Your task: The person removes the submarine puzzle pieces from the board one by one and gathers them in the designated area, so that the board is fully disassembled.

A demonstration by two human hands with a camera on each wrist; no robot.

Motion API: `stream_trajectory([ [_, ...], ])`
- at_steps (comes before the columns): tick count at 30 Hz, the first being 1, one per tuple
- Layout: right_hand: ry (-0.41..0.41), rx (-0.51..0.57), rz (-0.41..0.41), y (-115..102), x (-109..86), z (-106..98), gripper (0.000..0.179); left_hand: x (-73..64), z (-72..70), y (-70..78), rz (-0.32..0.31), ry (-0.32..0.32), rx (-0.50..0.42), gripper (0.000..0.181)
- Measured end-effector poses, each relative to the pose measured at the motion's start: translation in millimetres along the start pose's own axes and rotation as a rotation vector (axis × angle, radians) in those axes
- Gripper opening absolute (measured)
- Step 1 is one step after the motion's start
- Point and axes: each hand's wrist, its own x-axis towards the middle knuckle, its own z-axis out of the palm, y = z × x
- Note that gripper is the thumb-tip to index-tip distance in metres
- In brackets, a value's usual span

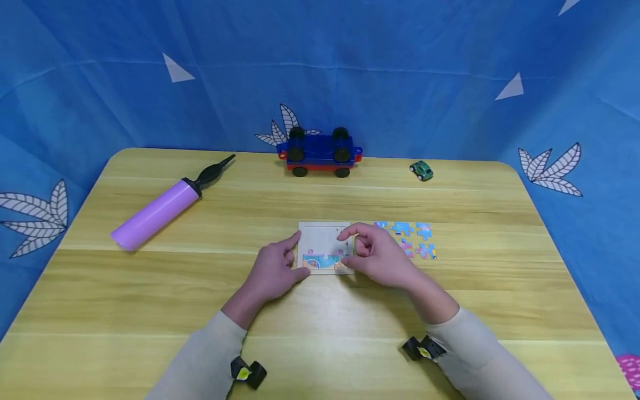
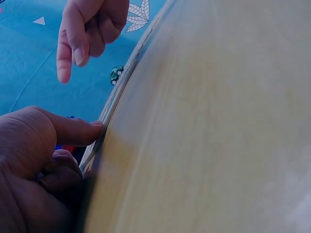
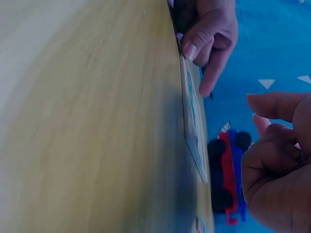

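A small puzzle tray (image 1: 320, 236) with a pale frame lies on the wooden table in front of me. Joined jigsaw pieces (image 1: 320, 262) in blue and orange fill its near strip; the upper part is bare board. My left hand (image 1: 272, 271) grips the tray's left side, index finger at the upper left edge and thumb at the near left corner. Over the tray's right side hovers my right hand (image 1: 384, 258), index finger and thumb apart with nothing between them. Several loose jigsaw pieces (image 1: 425, 231) lie right of the tray, some hidden behind the right hand.
A purple hand pump (image 1: 156, 215) with a black nozzle lies at the left. Along the back edge are a blue and red toy vehicle (image 1: 320, 150) with black wheels and a small green toy car (image 1: 421, 170). Blue patterned cloth (image 1: 380, 44) hangs behind the table.
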Motion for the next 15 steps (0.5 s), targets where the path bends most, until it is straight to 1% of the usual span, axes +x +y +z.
stream_trajectory([
  [4, -0.040, 0.011, 0.004, -1.5, 7.2, 9.5, 0.031, 0.1, 0.5, -1.3, 0.034, -0.005, 0.004, 0.079],
  [7, -0.057, 0.010, 0.012, -1.4, 11.1, 16.5, 0.032, 0.7, 0.9, -2.1, 0.040, -0.008, 0.012, 0.079],
  [15, -0.041, -0.030, 0.054, -0.9, 22.4, 31.7, 0.028, 0.3, -1.6, -0.7, 0.013, -0.009, 0.012, 0.081],
])
